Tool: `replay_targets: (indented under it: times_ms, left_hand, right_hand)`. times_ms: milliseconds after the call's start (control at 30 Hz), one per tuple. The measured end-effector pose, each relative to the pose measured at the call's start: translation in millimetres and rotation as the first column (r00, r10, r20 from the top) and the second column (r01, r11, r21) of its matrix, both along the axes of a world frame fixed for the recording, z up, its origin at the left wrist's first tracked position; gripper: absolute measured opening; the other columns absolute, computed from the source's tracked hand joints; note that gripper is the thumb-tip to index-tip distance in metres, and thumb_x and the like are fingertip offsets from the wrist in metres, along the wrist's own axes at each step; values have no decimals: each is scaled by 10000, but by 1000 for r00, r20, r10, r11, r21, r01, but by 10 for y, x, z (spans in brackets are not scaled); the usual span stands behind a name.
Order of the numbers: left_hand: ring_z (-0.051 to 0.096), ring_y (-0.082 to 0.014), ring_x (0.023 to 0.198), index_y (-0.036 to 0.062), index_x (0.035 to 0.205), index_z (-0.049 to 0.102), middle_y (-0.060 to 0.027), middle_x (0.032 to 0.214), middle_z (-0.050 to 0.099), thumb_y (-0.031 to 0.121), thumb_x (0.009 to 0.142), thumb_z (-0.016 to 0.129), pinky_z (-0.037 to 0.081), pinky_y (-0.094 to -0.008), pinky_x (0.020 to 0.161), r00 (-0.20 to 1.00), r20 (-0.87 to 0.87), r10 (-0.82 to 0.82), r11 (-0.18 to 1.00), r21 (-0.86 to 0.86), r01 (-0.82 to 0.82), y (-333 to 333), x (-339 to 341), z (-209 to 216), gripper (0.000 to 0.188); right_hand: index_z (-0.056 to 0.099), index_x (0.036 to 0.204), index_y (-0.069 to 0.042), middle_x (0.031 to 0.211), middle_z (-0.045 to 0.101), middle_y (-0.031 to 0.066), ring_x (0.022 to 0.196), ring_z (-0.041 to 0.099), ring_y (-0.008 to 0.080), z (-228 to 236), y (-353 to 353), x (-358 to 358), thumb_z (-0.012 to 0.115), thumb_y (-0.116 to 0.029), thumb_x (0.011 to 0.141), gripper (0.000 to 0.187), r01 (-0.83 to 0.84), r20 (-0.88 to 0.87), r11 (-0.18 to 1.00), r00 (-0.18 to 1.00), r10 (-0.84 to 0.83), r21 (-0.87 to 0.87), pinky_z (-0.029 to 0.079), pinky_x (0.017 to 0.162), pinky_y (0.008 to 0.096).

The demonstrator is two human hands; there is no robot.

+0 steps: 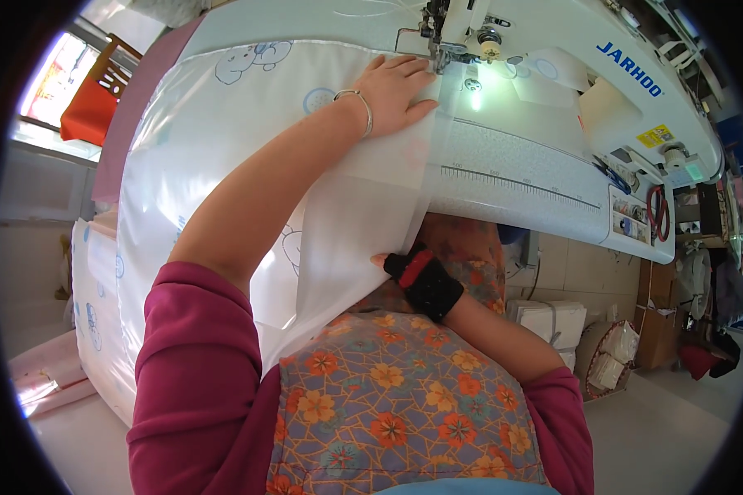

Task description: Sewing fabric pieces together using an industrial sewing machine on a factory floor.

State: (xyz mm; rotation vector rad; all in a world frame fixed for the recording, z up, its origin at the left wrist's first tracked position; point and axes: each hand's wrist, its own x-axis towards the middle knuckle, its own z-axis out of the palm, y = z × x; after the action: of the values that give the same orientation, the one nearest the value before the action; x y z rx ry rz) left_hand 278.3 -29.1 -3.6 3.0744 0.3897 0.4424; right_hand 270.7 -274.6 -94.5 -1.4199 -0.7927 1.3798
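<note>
A large glossy white sheet (223, 132) with cartoon prints spreads across the left of the sewing machine bed and hangs over its front edge. My left hand (395, 92), with a bracelet at the wrist, lies flat on it, fingers stretched out just short of the presser foot (442, 59). The sheet's translucent right edge runs from the presser foot towards my body. Lower down, my right hand (423, 280), in a black and red fingerless glove, pinches that edge above my lap. Most of its fingers are hidden beneath the sheet.
The white sewing machine (570, 41) arches over the right side, its lamp lit. A ruler scale (520, 183) marks the bed's front. Red-handled scissors (658, 213) and a small parts tray (629, 216) sit at the right end. White bundles (549, 322) and a basket (609, 356) stand below.
</note>
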Motion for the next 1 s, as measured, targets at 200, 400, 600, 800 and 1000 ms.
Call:
replay_targets:
  times_ms: [200, 400, 600, 800, 1000]
  left_hand:
    - [469, -254, 1229, 62, 1196, 557, -92, 1305, 515, 209, 904, 481, 354, -394, 1053, 990, 78, -114, 993, 53, 110, -99, -71, -78, 335]
    - [492, -266, 1190, 34, 1161, 573, -100, 1253, 545, 179, 887, 489, 368, -387, 1041, 996, 61, -65, 996, -59, 68, -70, 4, -16, 321]
    - [529, -256, 1139, 46, 1106, 611, -89, 1180, 585, 150, 873, 498, 405, -376, 1005, 967, 188, -174, 985, 54, 167, -105, -106, -74, 279]
    - [548, -247, 1107, 71, 1098, 627, -62, 1172, 592, 83, 831, 533, 457, -347, 947, 980, 101, -172, 983, -39, 177, -58, -71, 27, 284]
    - [551, -245, 1110, 109, 1117, 632, -37, 1191, 595, 43, 822, 519, 478, -354, 923, 978, 124, -166, 983, -53, 173, 64, -52, 15, 322]
  right_hand:
    - [600, 1134, 2, 1050, 658, 139, 987, 614, 230, 32, -126, 204, 673, -212, 791, 411, 41, 34, 999, 999, -42, 23, 483, 858, 352]
    - [611, 1120, 5, 1028, 669, 146, 963, 630, 232, -147, -130, 197, 629, -168, 791, 372, 39, 127, 997, 991, -46, 62, 494, 835, 343]
    - [591, 1150, -11, 1036, 652, 91, 954, 600, 182, -189, -176, 381, 621, -174, 808, 380, 10, -93, 994, 996, 0, 111, 483, 817, 317]
    - [518, 1260, -15, 1167, 614, 164, 1109, 573, 271, -23, -119, 328, 592, -141, 768, 513, -78, 93, 994, 993, 70, 82, 447, 948, 365]
    - [531, 1234, -12, 1142, 617, 135, 1084, 570, 240, 11, -94, 334, 599, -183, 802, 470, -50, 89, 994, 995, 41, 95, 445, 934, 352]
